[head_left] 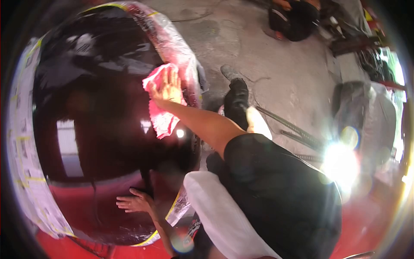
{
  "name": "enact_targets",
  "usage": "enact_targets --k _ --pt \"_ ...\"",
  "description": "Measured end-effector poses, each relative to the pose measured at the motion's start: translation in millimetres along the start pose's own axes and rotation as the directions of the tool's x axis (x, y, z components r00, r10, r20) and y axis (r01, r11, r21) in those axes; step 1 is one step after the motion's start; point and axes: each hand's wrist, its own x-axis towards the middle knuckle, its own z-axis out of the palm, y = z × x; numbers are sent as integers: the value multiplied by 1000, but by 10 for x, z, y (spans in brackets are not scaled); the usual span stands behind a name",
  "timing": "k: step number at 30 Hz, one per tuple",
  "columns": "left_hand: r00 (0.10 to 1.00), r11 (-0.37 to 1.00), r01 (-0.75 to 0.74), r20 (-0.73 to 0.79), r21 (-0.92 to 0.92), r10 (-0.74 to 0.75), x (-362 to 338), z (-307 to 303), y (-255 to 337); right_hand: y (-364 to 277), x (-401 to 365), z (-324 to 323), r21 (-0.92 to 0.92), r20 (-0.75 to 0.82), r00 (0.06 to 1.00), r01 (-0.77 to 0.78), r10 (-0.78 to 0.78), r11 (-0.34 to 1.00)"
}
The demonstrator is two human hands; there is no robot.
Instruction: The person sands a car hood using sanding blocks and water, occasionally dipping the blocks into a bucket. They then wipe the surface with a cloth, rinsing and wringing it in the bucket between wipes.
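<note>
A glossy dark car panel point(103, 99) fills the left side of the view. Masking film and yellow tape edge it. My right hand point(168, 88) presses a pink wiping cloth point(161, 123) onto the panel's right side, its fingers stretched over the folds and the cloth bunched beneath the palm. Lower down, my left hand point(136, 201) lies with fingers spread on or just above the shiny surface, holding nothing; whether it touches cannot be made out.
Clear plastic film point(172, 39) lines the panel's upper right edge. Newspaper-like masking point(23, 159) runs along its left edge. Another person point(297, 19) is at the top right. A bright lamp point(340, 166) glares near metal rails point(289, 125) on the concrete floor point(258, 64).
</note>
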Motion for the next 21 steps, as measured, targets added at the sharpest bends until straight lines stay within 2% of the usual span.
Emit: enact_targets --k 1,3,4,5,7,8,9,10,12,13,15,17,19,20,21 --pt "999 999 43 -12 19 -42 -16 -55 -37 23 0 44 -19 13 1000 14 -13 1000" --pt "999 994 -11 -31 -107 7 -40 -77 60 202 106 144 -66 13 974 226 -226 972" --pt "1000 995 -5 -23 -95 3 -46 -130 93 320 187 169 -66 55 950 312 -309 948" --pt "996 995 68 -58 -79 -73 -61 -96 127 358 350 192 -60 91 914 400 -394 914" --pt "991 979 136 -28 154 -133 -24 12 246 306 725 336 -25 78 905 422 -419 906" --pt "980 964 199 -13 176 -200 -10 -81 485 165 990 361 0 95 879 469 -466 883" --pt "964 961 256 49 108 -262 77 -410 846 -53 1176 301 20 124 857 503 -501 864" --pt "943 951 310 123 14 -310 -87 -507 1036 -227 1221 267 -42 110 834 548 -541 836" --pt "889 895 418 270 -157 -369 -17 -524 1552 -570 1674 345 -30 148 777 621 -611 783" --pt "864 868 476 264 -145 -429 -33 -422 1777 -655 1902 372 -62 183 733 673 -655 737" --pt "796 770 605 188 -204 -575 89 -255 2126 -857 2336 444 -5 218 650 747 -728 665" --pt "755 756 654 97 -32 -649 185 -295 2304 -932 2562 436 -22 128 670 739 -731 673" --pt "828 829 559 44 2 -559 189 -234 2171 -1040 2859 558 32 121 706 700 -698 714" --pt "799 806 588 111 70 -592 280 -351 2278 -1023 2973 687 34 95 686 722 -721 691" --pt "802 810 577 114 105 -586 290 -381 2299 -1007 2994 615 -66 -52 612 787 -789 614"
